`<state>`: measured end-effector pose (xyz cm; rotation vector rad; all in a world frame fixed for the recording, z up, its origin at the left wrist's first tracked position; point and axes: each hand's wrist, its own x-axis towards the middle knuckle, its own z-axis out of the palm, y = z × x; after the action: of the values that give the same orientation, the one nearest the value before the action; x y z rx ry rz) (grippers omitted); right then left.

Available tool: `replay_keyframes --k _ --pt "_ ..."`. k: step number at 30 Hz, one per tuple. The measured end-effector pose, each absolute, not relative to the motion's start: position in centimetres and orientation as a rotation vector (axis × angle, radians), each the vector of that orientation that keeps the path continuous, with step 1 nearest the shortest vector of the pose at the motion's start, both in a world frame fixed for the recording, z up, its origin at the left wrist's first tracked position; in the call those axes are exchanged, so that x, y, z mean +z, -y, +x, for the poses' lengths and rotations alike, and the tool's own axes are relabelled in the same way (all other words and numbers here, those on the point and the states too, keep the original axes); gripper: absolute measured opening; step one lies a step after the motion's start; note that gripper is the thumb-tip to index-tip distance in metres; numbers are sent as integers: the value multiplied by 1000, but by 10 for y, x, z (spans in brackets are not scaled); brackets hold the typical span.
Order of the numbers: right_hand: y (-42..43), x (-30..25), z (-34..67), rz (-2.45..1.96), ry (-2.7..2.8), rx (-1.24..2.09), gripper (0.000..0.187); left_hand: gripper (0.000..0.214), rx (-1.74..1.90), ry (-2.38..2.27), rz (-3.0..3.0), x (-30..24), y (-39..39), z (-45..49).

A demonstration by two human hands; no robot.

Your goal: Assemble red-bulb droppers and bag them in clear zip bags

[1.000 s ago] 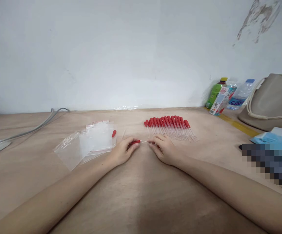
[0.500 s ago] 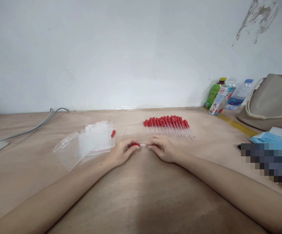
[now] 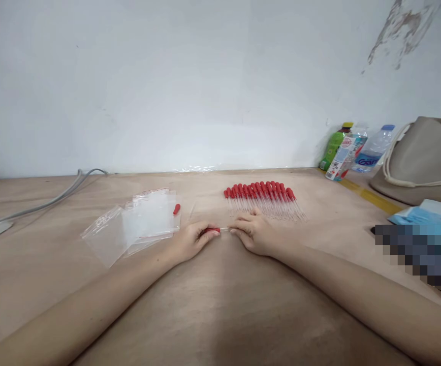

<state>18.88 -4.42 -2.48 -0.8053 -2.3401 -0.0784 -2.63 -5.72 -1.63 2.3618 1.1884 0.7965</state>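
My left hand (image 3: 194,241) pinches a red rubber dropper bulb (image 3: 213,230), mostly covered by the fingers. A thin clear glass tube (image 3: 224,230) runs from the bulb's mouth to my right hand (image 3: 254,235), whose fingertips are closed on its other end. Just behind the right hand lies a row of several droppers (image 3: 260,193), red bulbs at the back and clear tubes pointing forward. One loose red bulb (image 3: 177,209) rests at the edge of the clear zip bags (image 3: 150,216), left of my hands. A single loose tube (image 3: 192,209) lies near that bulb.
At the back right stand several bottles, among them a green bottle (image 3: 333,150) and a clear water bottle (image 3: 375,147). A beige bag (image 3: 420,157) and a blue packet (image 3: 430,216) sit on the right. A grey cable (image 3: 62,194) crosses the left side.
My right hand has shifted slightly, with one finger now raised. The bulb and tube stay between my hands, nearly in the same place.
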Motion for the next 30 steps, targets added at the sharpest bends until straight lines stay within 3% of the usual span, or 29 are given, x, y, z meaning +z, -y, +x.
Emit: replay_keyframes --k 7,30 --pt "40 -27 197 -699 2250 122 17 25 859 -1205 2267 -19 53 -27" --pt "48 -28 183 -869 2385 -42 28 23 839 -1178 2301 -16 57 -24"
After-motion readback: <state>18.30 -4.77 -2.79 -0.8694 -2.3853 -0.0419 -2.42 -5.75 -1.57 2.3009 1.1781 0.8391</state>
